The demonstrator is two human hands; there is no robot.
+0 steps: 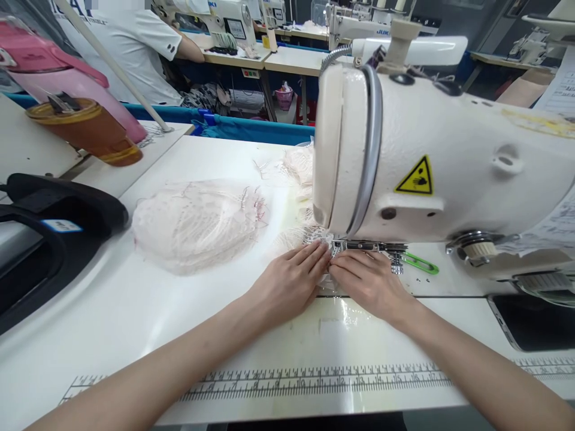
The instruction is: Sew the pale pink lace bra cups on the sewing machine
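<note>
Pale pink lace fabric (294,238) lies at the needle area of a white sewing machine (431,161), partly hidden behind the machine head. My left hand (294,278) rests flat on the lace just left of the presser foot, fingers stretched out. Close beside it, my right hand (366,278) has its fingers bent and pressed together at the lace edge in front of the foot. Its fingertips hide most of what they pinch. Another lace piece (197,224), with loose reddish threads at its right end, lies on the table to the left.
Left stands a black iron-like device (58,227); behind it are a brown cup (90,131) and a pink bottle (67,78). Green thread snips (420,262) and a phone (532,323) lie right. A printed ruler (314,383) runs along the front. A person (126,54) sits beyond.
</note>
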